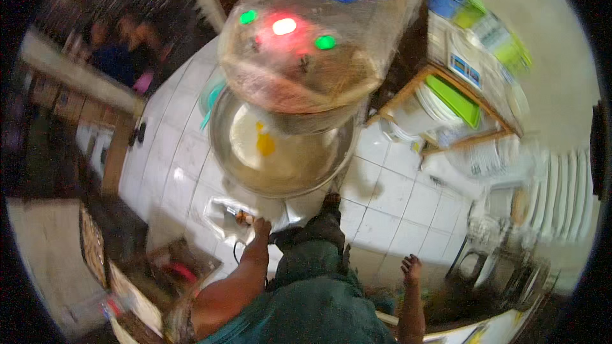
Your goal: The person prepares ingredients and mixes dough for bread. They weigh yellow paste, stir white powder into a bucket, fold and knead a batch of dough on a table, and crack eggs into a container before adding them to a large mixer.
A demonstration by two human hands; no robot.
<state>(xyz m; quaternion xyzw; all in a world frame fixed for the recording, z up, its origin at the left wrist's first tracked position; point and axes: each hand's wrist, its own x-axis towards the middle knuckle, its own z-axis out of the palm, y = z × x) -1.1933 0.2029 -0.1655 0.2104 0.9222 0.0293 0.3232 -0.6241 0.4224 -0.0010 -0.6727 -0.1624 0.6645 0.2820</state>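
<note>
My left hand (261, 225) is low in front of the mixing bowl, at the edge of a white plastic bag (220, 220). Beside its fingertips is a small orange-brown thing (243, 217), too blurred to name; whether the fingers grip anything is unclear. Out to the right, my right hand (412, 269) is held away from everything, fingers apart and nothing in them. A big metal mixing bowl (220, 169) sits under the head of a large stand mixer (299, 79), wrapped in clear plastic. Inside the bowl, a yellow blob like egg yolk (264, 143) lies on whitish contents.
Green and red lights (284, 26) glow on the mixer. To the right, a wooden shelf (440, 146) holds tubs and a green tray (454, 100); stacked white trays (561, 194) stand farther right. A teal container (211, 97) is behind the bowl. White tiles (389, 194) cover the floor.
</note>
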